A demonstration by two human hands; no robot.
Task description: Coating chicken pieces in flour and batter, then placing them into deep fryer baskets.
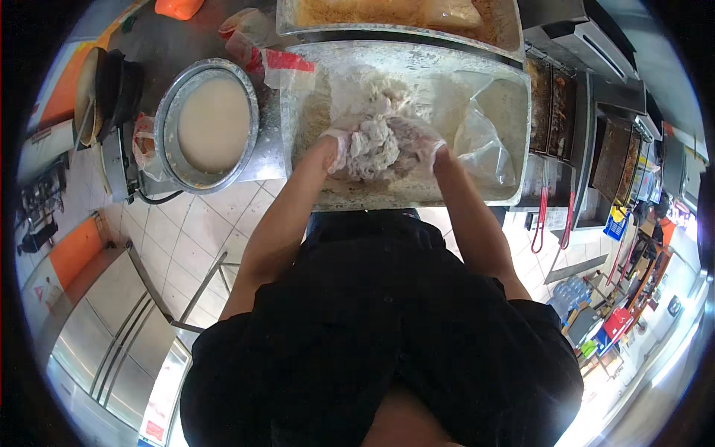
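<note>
A rectangular metal tray (405, 55) dusted with pale flour lies before me. My left hand (342, 146) and my right hand (425, 144), both in thin, flour-coated plastic gloves, reach into its middle from either side. Between them they cup a heap of flour-coated pieces (375, 146), whose kind the coating hides. The fingers are largely buried in flour and hard to make out. More loose flour (385, 89) is heaped just beyond the hands. A clear plastic bag (485, 137) lies crumpled in the tray's right part, beside my right hand.
Left of the tray stands a metal bowl (252, 120) of pale liquid batter (213, 125). Behind is another metal tray (287, 17) with orange-brown crumbs (363, 12). Fryer baskets (550, 106) with red handles (540, 223) are at right. A red-marked plastic bag (289, 70) overhangs the flour tray's corner.
</note>
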